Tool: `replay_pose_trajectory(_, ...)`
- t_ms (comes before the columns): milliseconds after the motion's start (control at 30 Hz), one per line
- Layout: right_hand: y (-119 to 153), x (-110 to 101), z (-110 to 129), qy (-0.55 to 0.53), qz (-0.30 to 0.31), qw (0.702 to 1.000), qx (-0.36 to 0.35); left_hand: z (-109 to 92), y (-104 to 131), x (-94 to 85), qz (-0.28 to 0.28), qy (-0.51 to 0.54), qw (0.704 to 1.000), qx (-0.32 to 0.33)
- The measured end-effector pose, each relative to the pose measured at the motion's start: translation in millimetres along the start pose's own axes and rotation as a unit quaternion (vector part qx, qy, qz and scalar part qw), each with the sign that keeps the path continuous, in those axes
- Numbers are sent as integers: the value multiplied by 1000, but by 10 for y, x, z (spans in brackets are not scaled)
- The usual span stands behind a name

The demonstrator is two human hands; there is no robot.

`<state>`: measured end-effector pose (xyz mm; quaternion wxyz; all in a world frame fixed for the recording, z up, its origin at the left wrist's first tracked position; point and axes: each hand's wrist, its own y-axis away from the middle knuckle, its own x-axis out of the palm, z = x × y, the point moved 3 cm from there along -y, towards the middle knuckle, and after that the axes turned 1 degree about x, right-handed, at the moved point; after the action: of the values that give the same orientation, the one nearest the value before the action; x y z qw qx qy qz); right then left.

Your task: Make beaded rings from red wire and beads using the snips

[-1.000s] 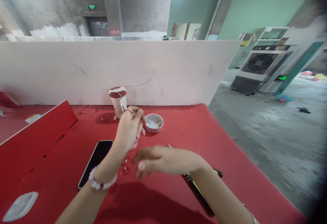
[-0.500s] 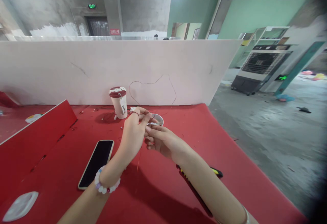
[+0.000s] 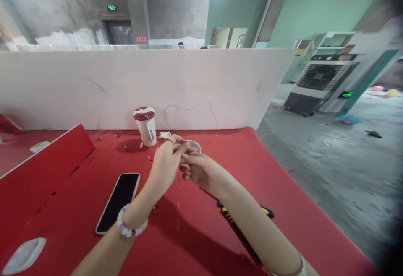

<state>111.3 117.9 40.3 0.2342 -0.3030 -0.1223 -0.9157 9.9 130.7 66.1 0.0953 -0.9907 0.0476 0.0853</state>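
Observation:
My left hand (image 3: 165,160) and my right hand (image 3: 206,173) meet over the red table, fingertips together. Both are closed in a pinch on a thin dark cord (image 3: 179,192), one end of which dangles below them. Another stretch of it seems to arch up in a loose loop against the white partition. Whatever sits between the fingertips is too small to make out. Just behind my fingers is a small white round dish (image 3: 195,145), partly hidden by them. A small white bundle (image 3: 164,135) lies beyond my left knuckles.
A lidded coffee cup (image 3: 147,131) stands behind my left hand. A phone (image 3: 118,204) lies by my left forearm. A yellow-and-black handled tool (image 3: 227,214) lies partly under my right forearm. At front left is a clear plastic piece (image 3: 25,256). A white partition (image 3: 126,87) borders the back.
The pale printed piece seen at my fingertips earlier no longer shows. The cord's loop has sunk a little and its hanging end has swung right. My hands stay nearly in place.

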Motion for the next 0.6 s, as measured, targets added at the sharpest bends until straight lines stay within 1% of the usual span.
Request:
replay_pose_trajectory(67, 3, -21, 19, -10, -26, 1000, 11, -1, 5, 21, 8, 10, 1000, 8)
replay_pose_trajectory(167, -4, -62, 42, 30, -25, 999, 19, -5, 12, 34, 12, 14, 1000, 11)
replay_pose_trajectory(267, 8, -90, 82, 125, 2, 992, 5, -18, 16, 27, 9, 32, 999, 16)
replay_pose_trajectory(333, 42, -85, 112, 234, 24, 972, 2, -35, 14, 5, -9, 29, 999, 35)
replay_pose_trajectory(367, 65, -73, 117, 300, 41, 953, 10, -45, 11, -9, -21, 23, 998, 47)
replay_pose_trajectory(433, 112, -32, 82, 431, 96, 896, 41, -55, 1, -41, -46, 15, 997, 64)
replay_pose_trajectory(500, 152, 31, -38, 523, 194, 825, 85, -51, -16, -70, -60, 31, 995, 67)
replay_pose_trajectory(567, 182, 95, -229, 573, 311, 746, 136, -37, -34, -92, -66, 63, 994, 63)
replay_pose_trajectory(600, 191, 118, -330, 589, 358, 706, 162, -30, -42, -97, -65, 80, 993, 59)
